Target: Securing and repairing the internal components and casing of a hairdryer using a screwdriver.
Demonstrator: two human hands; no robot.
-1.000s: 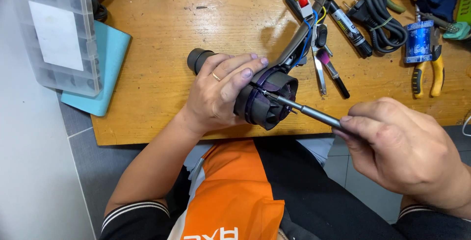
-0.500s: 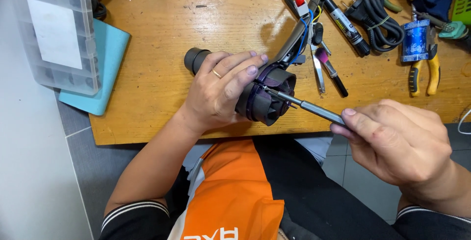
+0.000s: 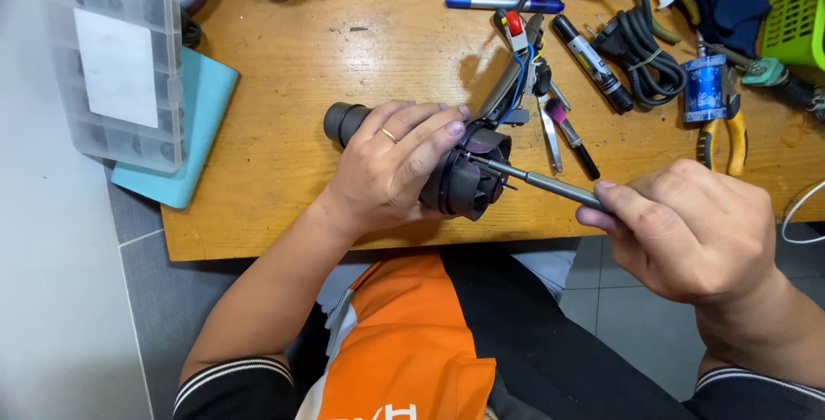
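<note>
**A:** What sits at your far left?

**B:** A clear compartment box [image 3: 116, 63] on a teal pad [image 3: 199, 132], both hanging over the left edge of the wooden surface [image 3: 284, 68]. Leave them alone; there's little room that side.

**A:** And your left hand?

**B:** Your left hand [image 3: 391, 167] is wrapped tight around the dark motor housing [image 3: 464, 181], which rests near the surface's front edge, its narrow end [image 3: 342, 121] pointing left. It looks like rigid plastic, fairly light, smooth enough to twist in your palm, so grip the wide barrel, not the wires [image 3: 518, 85] trailing off its back; those look fragile.

**A:** The right?

**B:** Your right hand [image 3: 687, 227], out past the front edge, is closed around the screwdriver [image 3: 537, 181], whose tip sits in the housing's open face.

**A:** Room to move?

**B:** Open wood lies behind the housing. To the right it's crowded: a coiled black cord [image 3: 640, 51], yellow-handled pliers [image 3: 720, 132], a green basket [image 3: 795, 8].
</note>
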